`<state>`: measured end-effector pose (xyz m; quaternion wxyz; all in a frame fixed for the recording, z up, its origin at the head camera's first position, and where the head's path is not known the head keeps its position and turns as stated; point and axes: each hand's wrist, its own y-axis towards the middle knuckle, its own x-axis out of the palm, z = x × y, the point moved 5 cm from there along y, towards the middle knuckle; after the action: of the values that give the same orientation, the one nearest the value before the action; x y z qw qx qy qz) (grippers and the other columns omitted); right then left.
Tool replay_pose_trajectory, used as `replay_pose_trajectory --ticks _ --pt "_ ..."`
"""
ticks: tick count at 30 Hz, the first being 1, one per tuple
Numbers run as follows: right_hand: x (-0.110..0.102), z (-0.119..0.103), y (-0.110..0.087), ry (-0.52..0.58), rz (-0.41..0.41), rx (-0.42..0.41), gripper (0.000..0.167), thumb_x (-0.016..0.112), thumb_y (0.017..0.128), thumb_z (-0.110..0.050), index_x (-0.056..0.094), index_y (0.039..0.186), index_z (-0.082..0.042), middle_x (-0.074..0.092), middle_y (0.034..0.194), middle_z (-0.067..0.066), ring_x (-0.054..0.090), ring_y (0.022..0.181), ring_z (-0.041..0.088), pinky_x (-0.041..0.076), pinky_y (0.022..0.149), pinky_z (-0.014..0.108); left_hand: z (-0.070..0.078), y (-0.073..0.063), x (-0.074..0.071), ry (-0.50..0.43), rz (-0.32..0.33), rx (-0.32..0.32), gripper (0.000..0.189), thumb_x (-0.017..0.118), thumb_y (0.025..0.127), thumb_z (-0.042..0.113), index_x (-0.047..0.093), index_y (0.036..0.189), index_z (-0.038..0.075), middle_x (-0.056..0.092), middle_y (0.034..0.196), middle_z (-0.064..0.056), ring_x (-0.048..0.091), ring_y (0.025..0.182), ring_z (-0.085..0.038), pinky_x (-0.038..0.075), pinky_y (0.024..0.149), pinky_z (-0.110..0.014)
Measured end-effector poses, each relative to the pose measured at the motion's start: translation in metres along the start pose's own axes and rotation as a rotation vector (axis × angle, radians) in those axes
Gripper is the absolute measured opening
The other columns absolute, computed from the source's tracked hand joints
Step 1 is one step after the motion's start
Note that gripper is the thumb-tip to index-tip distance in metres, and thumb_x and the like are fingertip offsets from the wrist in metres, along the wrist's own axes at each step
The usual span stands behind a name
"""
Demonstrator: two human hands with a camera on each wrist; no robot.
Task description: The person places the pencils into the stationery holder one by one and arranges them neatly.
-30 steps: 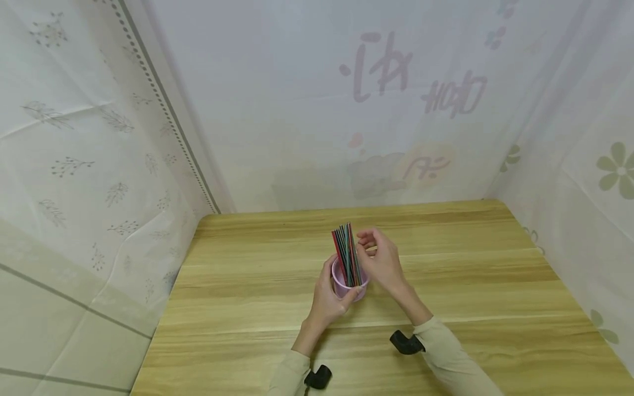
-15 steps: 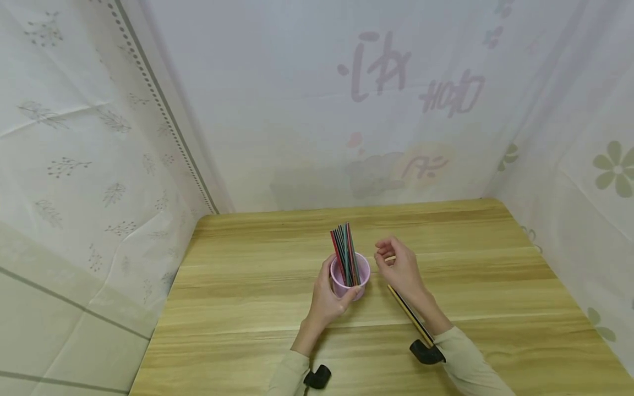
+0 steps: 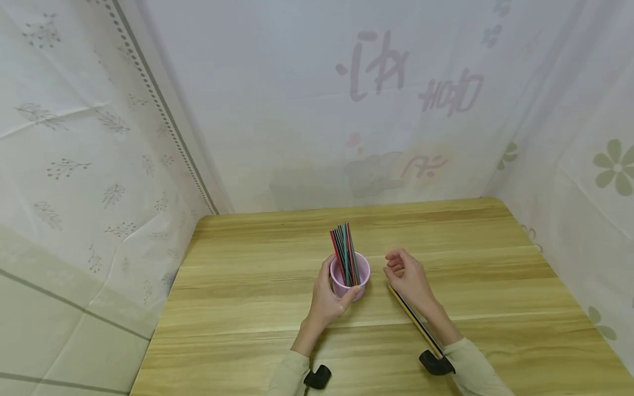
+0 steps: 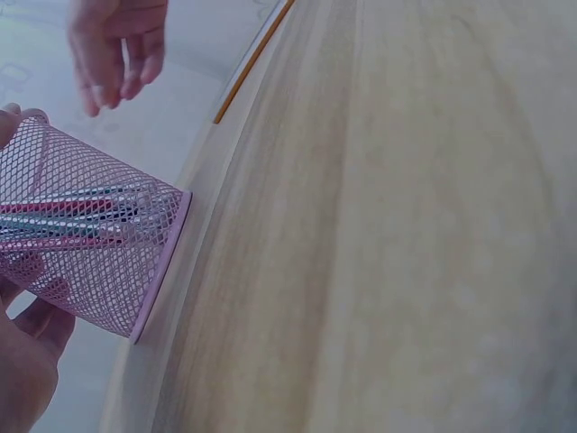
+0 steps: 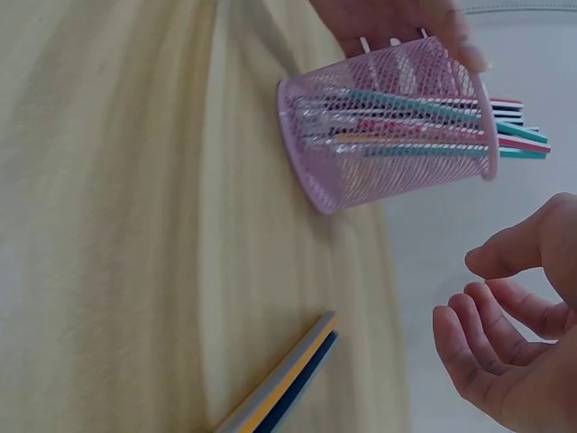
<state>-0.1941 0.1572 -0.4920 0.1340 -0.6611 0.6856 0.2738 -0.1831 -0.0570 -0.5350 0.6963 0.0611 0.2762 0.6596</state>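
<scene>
My left hand (image 3: 323, 306) grips a pink mesh pencil cup (image 3: 364, 268) around its side, thumb near the rim. Several slim pencils (image 3: 345, 247) in red, green and black lean inside it and stick out over the top. In the left wrist view the cup's mesh wall (image 4: 99, 280) tilts, its base edge by the tabletop. To the right of the cup, my right hand (image 3: 411, 281) hovers with loosely bent fingers and holds nothing. Beneath its forearm, a yellow-and-black pair of pencils (image 3: 415, 320) lies on the table; the right wrist view shows one orange pencil (image 5: 294, 375) beside a dark one.
The wood-grain table (image 3: 247, 308) has rounded far corners. A pale printed curtain (image 3: 277, 110) hangs behind it, with more patterned cloth on both sides. Black wrist mounts (image 3: 318, 377) sit at both sleeves.
My right hand has moved away from the cup, to the right and toward me. The pencils on the table have come into view under it. My left hand and the cup stay nearly still.
</scene>
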Motion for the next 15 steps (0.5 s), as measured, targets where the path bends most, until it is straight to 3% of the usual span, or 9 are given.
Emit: replay_pose_trajectory --ticks 9,15 --pt "-0.003 0.017 -0.012 -0.018 -0.046 0.054 0.025 0.069 0.084 0.006 0.063 0.108 0.007 0.068 0.094 0.016 0.066 0.084 0.024 0.057 0.069 0.018 0.001 0.000 0.000 -0.025 -0.005 0.005 0.088 0.084 0.078 0.027 0.038 0.151 0.011 0.057 0.140 -0.012 0.059 0.125 -0.028 0.054 0.104 -0.047" --pt "-0.001 0.028 -0.018 -0.062 -0.040 0.042 0.023 0.072 0.081 0.008 0.065 0.103 0.006 0.070 0.091 0.015 0.067 0.081 0.022 0.058 0.071 0.023 0.001 0.000 0.000 -0.027 -0.007 0.003 0.088 0.085 0.077 0.026 0.039 0.151 0.010 0.057 0.139 -0.012 0.059 0.125 -0.028 0.054 0.104 -0.046"
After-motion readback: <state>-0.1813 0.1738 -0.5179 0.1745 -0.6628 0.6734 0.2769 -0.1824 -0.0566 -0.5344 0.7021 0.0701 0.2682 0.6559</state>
